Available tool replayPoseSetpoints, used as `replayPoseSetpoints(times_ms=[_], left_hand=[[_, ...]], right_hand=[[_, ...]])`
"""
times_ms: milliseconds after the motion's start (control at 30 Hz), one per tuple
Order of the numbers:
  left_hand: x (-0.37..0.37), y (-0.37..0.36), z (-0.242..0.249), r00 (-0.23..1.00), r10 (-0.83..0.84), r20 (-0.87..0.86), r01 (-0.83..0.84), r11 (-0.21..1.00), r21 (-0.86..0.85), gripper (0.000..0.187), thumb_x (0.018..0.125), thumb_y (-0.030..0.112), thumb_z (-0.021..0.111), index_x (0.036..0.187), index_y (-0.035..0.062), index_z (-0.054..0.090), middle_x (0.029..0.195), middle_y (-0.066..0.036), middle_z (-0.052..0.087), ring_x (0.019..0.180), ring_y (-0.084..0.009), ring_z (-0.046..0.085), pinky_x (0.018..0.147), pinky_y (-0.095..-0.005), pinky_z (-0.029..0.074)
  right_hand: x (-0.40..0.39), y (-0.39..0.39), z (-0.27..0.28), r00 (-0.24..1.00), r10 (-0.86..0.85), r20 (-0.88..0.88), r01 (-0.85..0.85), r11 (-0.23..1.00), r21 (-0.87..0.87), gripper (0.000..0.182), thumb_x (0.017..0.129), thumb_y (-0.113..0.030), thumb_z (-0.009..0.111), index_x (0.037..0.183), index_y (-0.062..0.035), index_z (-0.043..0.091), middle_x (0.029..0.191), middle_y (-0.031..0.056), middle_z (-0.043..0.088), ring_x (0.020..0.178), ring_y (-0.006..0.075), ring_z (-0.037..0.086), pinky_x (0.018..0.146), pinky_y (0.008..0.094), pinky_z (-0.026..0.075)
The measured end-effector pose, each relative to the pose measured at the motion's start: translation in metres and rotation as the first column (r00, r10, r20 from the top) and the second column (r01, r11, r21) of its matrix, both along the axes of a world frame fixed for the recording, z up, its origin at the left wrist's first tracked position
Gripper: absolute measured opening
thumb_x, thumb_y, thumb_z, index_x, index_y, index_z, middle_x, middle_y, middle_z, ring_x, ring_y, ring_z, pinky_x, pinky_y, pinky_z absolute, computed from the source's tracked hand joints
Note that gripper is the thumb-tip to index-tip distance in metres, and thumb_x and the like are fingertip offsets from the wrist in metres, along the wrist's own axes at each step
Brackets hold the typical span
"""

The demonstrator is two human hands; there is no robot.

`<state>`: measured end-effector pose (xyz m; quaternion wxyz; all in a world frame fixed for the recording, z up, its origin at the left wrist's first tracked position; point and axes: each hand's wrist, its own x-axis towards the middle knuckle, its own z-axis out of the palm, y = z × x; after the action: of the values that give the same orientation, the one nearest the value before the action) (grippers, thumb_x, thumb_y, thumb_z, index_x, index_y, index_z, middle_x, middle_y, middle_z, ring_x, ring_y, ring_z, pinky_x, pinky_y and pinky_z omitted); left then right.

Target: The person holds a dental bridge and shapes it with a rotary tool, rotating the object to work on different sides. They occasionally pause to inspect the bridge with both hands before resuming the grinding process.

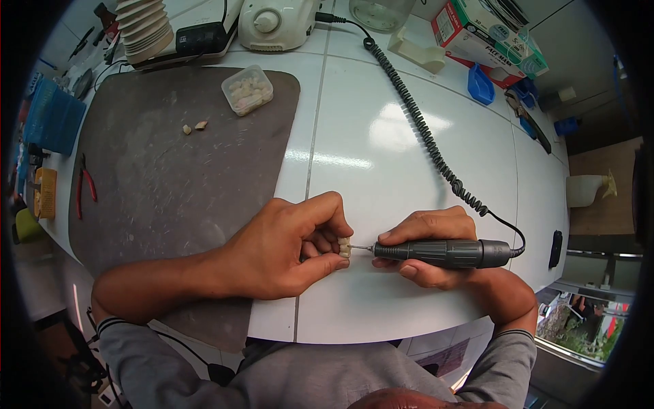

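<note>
Pinching tooth-like piece [345, 247] in left hand [283, 249], gripping rotary handpiece [446, 253] in right hand [436, 226] at its 3 o'clock (probably for steady control).

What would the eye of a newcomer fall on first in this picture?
Probably the dark handpiece in the right hand, right of centre, its thin bit pointed at a small tooth-like piece in the left hand's fingertips. Next, the black coiled cord, running up across the white table. Then the clear tub of pale pieces on the dark mat, upper left.
</note>
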<state>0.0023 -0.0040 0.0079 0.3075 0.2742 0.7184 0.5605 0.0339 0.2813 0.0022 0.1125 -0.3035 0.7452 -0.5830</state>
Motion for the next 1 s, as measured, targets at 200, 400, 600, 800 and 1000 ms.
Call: replayPoseSetpoints(times_ms=[200,400,600,800,1000], left_hand=[[0.0002,0.0,-0.0025,1.0,-0.004,-0.027,0.005,1.0,0.001,0.028,0.091,0.007,0.083,0.107,-0.0009,0.063,0.093,-0.01,0.077,0.08,-0.0111,0.073,0.067,-0.0235,0.056],[0.001,0.0002,-0.0025,1.0,-0.002,-0.018,0.002,1.0,0.001,0.028,0.091,0.008,0.083,0.108,-0.0006,0.063,0.093,-0.009,0.076,0.08,-0.0101,0.072,0.066,-0.0233,0.055],[0.0008,0.0003,-0.003,0.999,-0.013,-0.04,0.013,1.0,-0.001,0.028,0.09,0.008,0.083,0.109,-0.0004,0.063,0.093,-0.009,0.076,0.081,-0.0097,0.072,0.066,-0.0228,0.055],[0.001,0.0002,-0.004,1.0,-0.009,-0.012,0.009,1.0,-0.003,0.029,0.09,0.008,0.083,0.109,-0.0008,0.063,0.093,-0.009,0.075,0.081,-0.0098,0.072,0.066,-0.0229,0.055],[0.0008,0.0001,-0.004,0.998,-0.018,-0.055,0.018,1.0,0.003,0.029,0.09,0.008,0.083,0.109,-0.0009,0.063,0.093,-0.009,0.075,0.081,-0.0098,0.072,0.065,-0.0232,0.055]], right_hand=[[-0.0009,-0.0001,-0.0022,1.0,0.017,-0.015,-0.017,1.0,-0.007,0.035,0.09,-0.019,0.078,0.113,0.0065,0.074,0.092,0.0166,0.081,0.084,0.0259,0.082,0.081,0.0332,0.066],[-0.0002,-0.001,-0.0011,1.0,0.014,-0.003,-0.014,1.0,-0.016,0.033,0.09,-0.017,0.08,0.115,0.0037,0.076,0.095,0.0148,0.081,0.087,0.0245,0.082,0.08,0.0325,0.066],[-0.0003,-0.0013,0.0003,1.0,0.014,0.003,-0.014,1.0,0.012,0.034,0.089,-0.018,0.08,0.114,0.0042,0.076,0.093,0.0151,0.081,0.086,0.0247,0.082,0.08,0.0329,0.065],[0.0,-0.0002,-0.0019,1.0,0.008,0.003,-0.008,1.0,-0.003,0.036,0.089,-0.02,0.08,0.114,0.0053,0.075,0.091,0.0158,0.081,0.084,0.0251,0.081,0.079,0.0327,0.065],[-0.0009,-0.0022,-0.0007,0.999,0.02,-0.047,-0.019,1.0,0.025,0.036,0.089,-0.021,0.08,0.113,0.0052,0.076,0.091,0.0158,0.081,0.083,0.0252,0.082,0.078,0.0326,0.066]])
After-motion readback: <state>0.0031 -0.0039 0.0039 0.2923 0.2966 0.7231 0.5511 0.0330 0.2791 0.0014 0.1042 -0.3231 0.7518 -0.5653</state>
